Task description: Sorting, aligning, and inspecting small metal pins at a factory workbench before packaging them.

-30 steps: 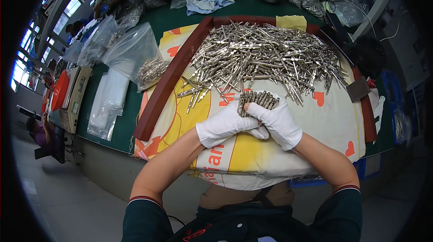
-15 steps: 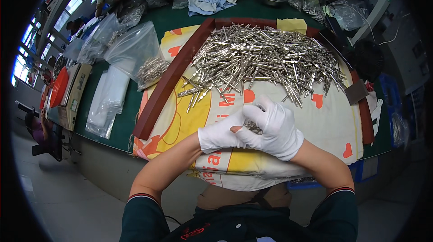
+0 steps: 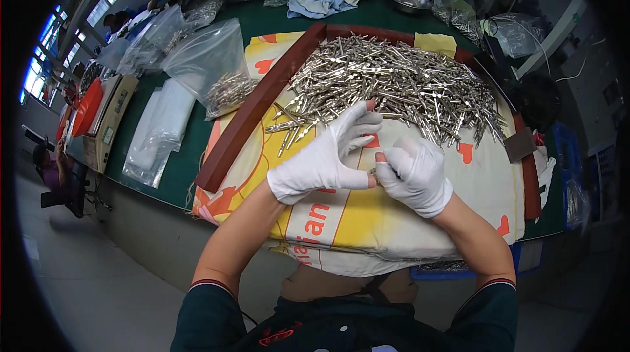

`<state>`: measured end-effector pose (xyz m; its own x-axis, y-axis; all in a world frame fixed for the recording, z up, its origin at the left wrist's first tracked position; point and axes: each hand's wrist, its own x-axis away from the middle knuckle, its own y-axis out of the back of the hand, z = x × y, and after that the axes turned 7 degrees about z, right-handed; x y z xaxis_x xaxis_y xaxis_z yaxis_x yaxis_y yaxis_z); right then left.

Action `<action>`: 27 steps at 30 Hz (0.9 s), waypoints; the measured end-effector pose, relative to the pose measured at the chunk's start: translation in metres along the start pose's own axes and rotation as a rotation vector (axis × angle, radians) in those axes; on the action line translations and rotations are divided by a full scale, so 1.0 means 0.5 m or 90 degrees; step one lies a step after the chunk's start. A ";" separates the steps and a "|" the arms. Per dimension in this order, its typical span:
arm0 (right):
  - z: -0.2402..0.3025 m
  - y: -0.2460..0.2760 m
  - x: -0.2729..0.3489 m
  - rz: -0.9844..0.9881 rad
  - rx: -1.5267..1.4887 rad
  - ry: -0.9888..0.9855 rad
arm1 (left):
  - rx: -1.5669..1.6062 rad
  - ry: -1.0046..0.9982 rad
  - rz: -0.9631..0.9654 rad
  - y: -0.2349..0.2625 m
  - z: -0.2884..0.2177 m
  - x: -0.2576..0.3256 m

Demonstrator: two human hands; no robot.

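Observation:
Both my hands wear white gloves with some fingertips bare. My left hand (image 3: pixel 328 155) is open above the cloth, thumb and fingers spread wide, with nothing seen in it. Beside it, my right hand (image 3: pixel 415 175) is closed, its fingers curled in; a small glint of metal shows by its thumb, and the rest of what it holds is hidden. Just beyond both hands lies a large pile of thin, silvery metal pins (image 3: pixel 394 79) with stepped shafts. Under pile and hands spreads a white and yellow printed cloth (image 3: pixel 357 224).
A dark red wooden frame (image 3: pixel 262 106) borders the pile. To its left lie a clear bag of metal pins (image 3: pixel 226 89) and flat plastic bags (image 3: pixel 154 135). Farther back are blue cloths (image 3: pixel 321 0) and a metal bowl (image 3: pixel 408 0). Other people sit at the far left.
My hands were cupped together around metal pieces; now they are apart. The left has opened and risen toward the pile, while the right has closed and shifted slightly right. The view has tilted a little.

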<state>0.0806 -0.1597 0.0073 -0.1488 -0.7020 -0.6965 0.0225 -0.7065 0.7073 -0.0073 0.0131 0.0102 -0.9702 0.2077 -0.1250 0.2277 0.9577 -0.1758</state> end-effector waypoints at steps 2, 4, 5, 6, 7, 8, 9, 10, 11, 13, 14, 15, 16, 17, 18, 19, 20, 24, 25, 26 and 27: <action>0.001 -0.011 0.024 0.063 0.028 0.002 | 0.052 -0.013 -0.071 0.004 -0.014 -0.002; 0.002 -0.005 0.018 0.094 0.037 0.018 | 0.048 -0.051 -0.129 0.006 -0.015 -0.001; -0.003 -0.005 0.017 0.094 0.037 0.022 | 0.048 -0.054 -0.131 0.009 -0.006 -0.004; -0.006 -0.008 0.017 0.054 -0.068 -0.083 | 0.007 -0.095 -0.127 0.010 0.000 -0.005; -0.010 -0.009 0.015 0.012 -0.172 -0.188 | -0.032 -0.136 -0.122 0.008 0.004 -0.007; -0.019 -0.002 0.007 0.004 -0.268 -0.323 | -0.066 -0.147 -0.132 0.000 0.006 -0.009; -0.019 -0.001 0.002 -0.021 -0.521 -0.551 | -0.096 -0.156 -0.141 -0.004 0.013 -0.011; -0.020 0.011 -0.012 -0.050 -0.731 -0.689 | -0.196 -0.166 -0.082 0.001 0.021 -0.006; -0.014 0.009 -0.028 -0.108 -0.911 -0.763 | -0.379 -0.149 -0.069 -0.008 0.027 -0.001; -0.005 0.008 -0.034 -0.094 -1.102 -0.903 | -0.595 -0.114 -0.070 -0.048 0.022 0.001; -0.043 -0.010 0.014 0.077 -1.295 -0.715 | -0.536 -0.122 -0.096 -0.064 0.030 -0.011; -0.024 -0.021 0.014 0.047 -1.246 -0.822 | -0.478 -0.124 -0.123 -0.076 0.041 -0.022; 0.006 -0.018 -0.014 0.021 -1.200 -0.913 | -0.472 -0.151 -0.136 -0.083 0.040 -0.032; 0.028 -0.009 -0.036 -0.005 -1.151 -1.002 | -0.430 -0.184 -0.130 -0.087 0.057 -0.041; 0.030 -0.016 -0.020 0.001 -1.224 -0.922 | -0.392 -0.216 -0.125 -0.091 0.056 -0.047; 0.035 -0.021 -0.007 0.001 -1.226 -0.920 | -0.419 -0.215 -0.169 -0.102 0.042 -0.039; 0.042 -0.024 0.003 0.022 -1.134 -0.853 | -0.431 -0.259 -0.150 -0.097 0.048 -0.045; 0.067 -0.028 0.017 -0.032 -1.155 -0.822 | -0.413 -0.334 -0.192 -0.101 0.035 -0.062; 0.052 -0.015 0.006 0.003 -1.113 -0.795 | -0.349 -0.339 -0.235 -0.110 0.033 -0.062; 0.035 -0.011 0.010 0.003 -0.905 -0.657 | -0.340 -0.335 -0.228 -0.112 0.025 -0.060; 0.011 -0.005 0.015 0.001 -0.696 -0.517 | -0.331 -0.332 -0.219 -0.113 0.009 -0.058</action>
<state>0.0741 -0.1628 0.0012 -0.6736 -0.7214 -0.1606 0.7323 -0.6809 -0.0125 0.0082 -0.0478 0.0193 -0.7865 -0.1114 -0.6075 -0.2684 0.9475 0.1737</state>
